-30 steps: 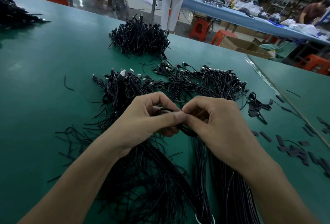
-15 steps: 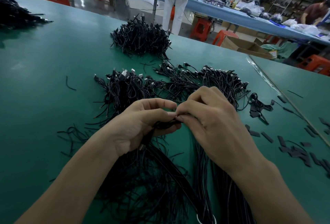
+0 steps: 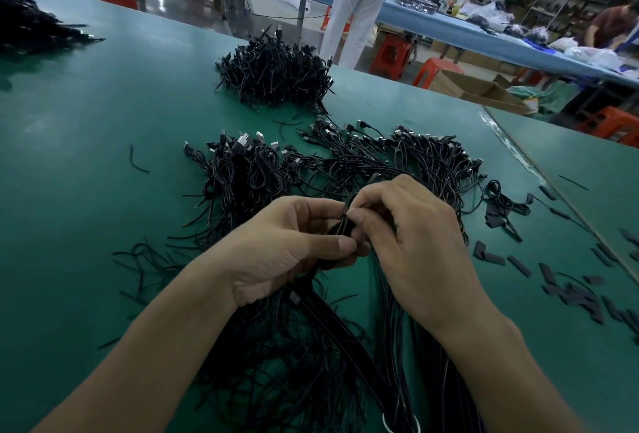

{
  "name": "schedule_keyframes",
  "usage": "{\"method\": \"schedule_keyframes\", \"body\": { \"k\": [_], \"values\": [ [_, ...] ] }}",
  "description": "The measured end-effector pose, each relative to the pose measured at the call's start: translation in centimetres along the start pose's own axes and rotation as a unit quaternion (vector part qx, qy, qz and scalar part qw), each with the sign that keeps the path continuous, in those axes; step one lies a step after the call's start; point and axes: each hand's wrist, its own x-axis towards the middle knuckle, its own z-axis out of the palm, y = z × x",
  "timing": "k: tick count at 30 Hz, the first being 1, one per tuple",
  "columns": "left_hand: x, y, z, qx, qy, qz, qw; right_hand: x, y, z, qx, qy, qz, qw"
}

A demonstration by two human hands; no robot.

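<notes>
Black cable (image 3: 340, 225), pinched between left hand (image 3: 290, 246), right hand (image 3: 411, 239)

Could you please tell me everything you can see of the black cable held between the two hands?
The black cable is thin and looks rubber-sheathed. It is folded into a small bundle, mostly hidden by fingers. The left hand grips it, the right hand pinches it, above loose cables on the green table.

On the table (image 3: 86, 156), a cable heap (image 3: 276, 69) behind bundled cables (image 3: 242, 170); strips (image 3: 553, 273), apparently, at right.
</notes>
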Motion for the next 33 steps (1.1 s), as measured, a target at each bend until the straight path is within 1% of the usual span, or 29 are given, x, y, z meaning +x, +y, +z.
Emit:
{"method": "schedule_keyframes", "body": {
  "k": [2,5,6,8,9,10,13,15,18,21,23,24,27,29,31,33],
  "values": [
    [0.0,-0.1,0.2,0.073,0.038,0.023,0.996,-0.1,-0.1,0.3,0.015,0.015,0.014,1.000],
    [-0.1,-0.1,0.5,0.183,0.090,0.062,0.977,-0.1,-0.3,0.8,0.037,0.034,0.027,0.998],
    [0.0,-0.1,0.4,0.236,0.107,0.081,0.963,-0.2,-0.4,0.9,0.041,0.039,0.028,0.998],
    [0.1,-0.3,-0.2,0.367,0.167,0.117,0.908,-0.2,-0.6,1.1,0.040,0.039,0.020,0.998],
    [0.0,-0.3,-0.4,0.403,0.185,0.133,0.886,-0.2,-0.7,1.1,0.034,0.034,0.010,0.999],
    [0.0,-0.2,-0.5,0.405,0.186,0.142,0.884,-0.2,-0.8,1.1,0.028,0.029,-0.002,0.999],
    [0.1,-0.6,-0.6,0.349,0.183,0.147,0.907,0.0,-1.3,1.2,0.022,0.041,-0.035,0.998],
    [0.1,-0.5,-0.4,0.309,0.174,0.151,0.923,0.1,-1.3,1.3,0.037,0.066,-0.029,0.997],
    [0.2,-0.2,0.1,0.280,0.159,0.184,0.929,-0.1,-1.1,1.8,0.055,0.088,0.008,0.995],
    [0.3,-0.3,0.2,0.279,0.156,0.231,0.919,-0.6,-1.0,2.3,0.132,0.083,0.059,0.986],
    [0.4,-0.2,0.4,0.280,0.148,0.253,0.914,-0.6,-0.7,2.6,0.203,0.074,0.108,0.970],
    [0.4,-0.1,0.4,0.269,0.144,0.254,0.918,-0.6,-0.6,2.7,0.233,0.071,0.131,0.961],
    [0.2,0.1,0.6,0.180,0.140,0.264,0.937,-0.6,-0.3,2.7,0.293,0.055,0.190,0.935],
    [0.1,0.1,0.8,0.157,0.136,0.280,0.937,-0.6,-0.2,2.5,0.312,0.049,0.200,0.928],
    [0.2,-0.2,0.9,0.152,0.129,0.300,0.933,-0.4,-0.3,2.3,0.330,0.036,0.190,0.924],
    [0.2,-0.4,0.8,0.123,0.103,0.313,0.936,-0.2,-0.3,2.1,0.339,0.027,0.175,0.924]
  ]
}}
